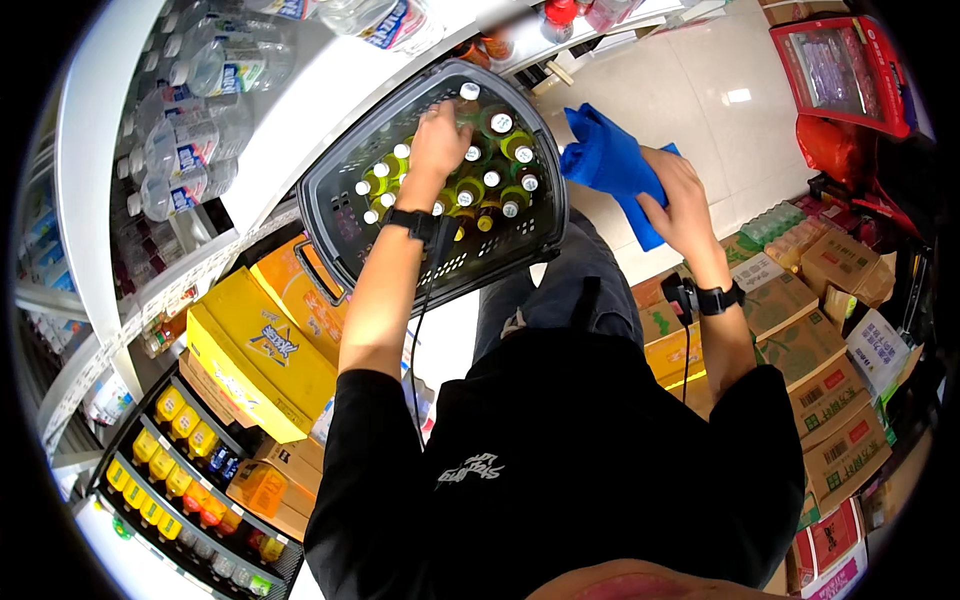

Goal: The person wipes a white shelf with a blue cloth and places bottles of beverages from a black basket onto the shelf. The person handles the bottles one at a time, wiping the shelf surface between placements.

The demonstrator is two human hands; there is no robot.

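My left hand (441, 142) reaches into a dark plastic shopping basket (556, 187). Its thumb and fingers are on a white-capped drink bottle (469, 107) at the basket's far side; part of the grip is hidden. Several more bottles, with white caps and green or dark bodies, stand in the basket, among them a yellow-capped bottle (486, 217). To the right of the basket, my right hand (679, 195) holds a bunched blue cloth (611, 161), its loose end hanging down. Both wrists wear black straps with small cabled devices.
White shelves (300, 97) with clear plastic bottles (191, 142) rise at the left. Yellow cartons (262, 352) and a black drinks rack (169, 480) stand below them. On the right are stacked cardboard boxes (802, 345) and a red package (840, 75) beside the tiled floor (697, 97).
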